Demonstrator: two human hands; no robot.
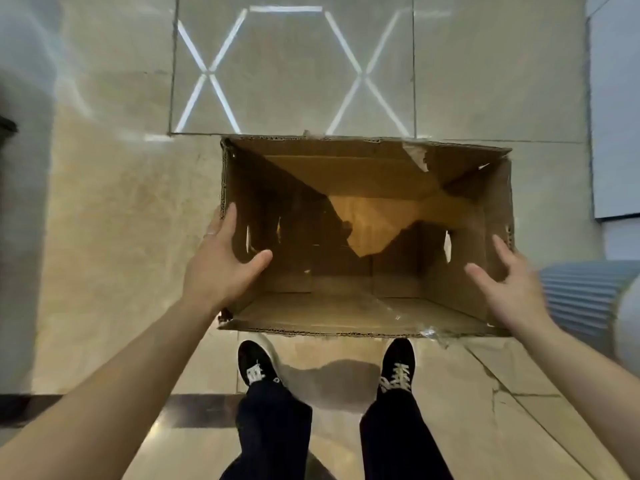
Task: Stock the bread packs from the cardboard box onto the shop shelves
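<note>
Polished beige floor tiles (117,220) filled the head view, with white strip-light reflections crossing in X shapes on the tile beyond the box. We looked straight down into the cardboard box (367,317), which had its top open and sat tilted slightly, its far right corner torn and scraps of clear tape clinging to the near right edge. Only bare cardboard and a patch of light on the bottom showed inside it; we saw no bread packs there.

Our left hand (221,268) clasped the box's left wall, fingers lying along the outside and the thumb hooked over the rim into the interior. Our right hand (509,285) was spread wide at the right wall, thumb reaching inward and fingers stretched along the rim; whether it actually pressed the cardboard we could not tell.

Below the box stood our two black shoes (256,365) with white laces and dark trousers (273,431). A ribbed blue-grey object (585,292) lay just beside the box on the right, partly cut off by the frame edge.
</note>
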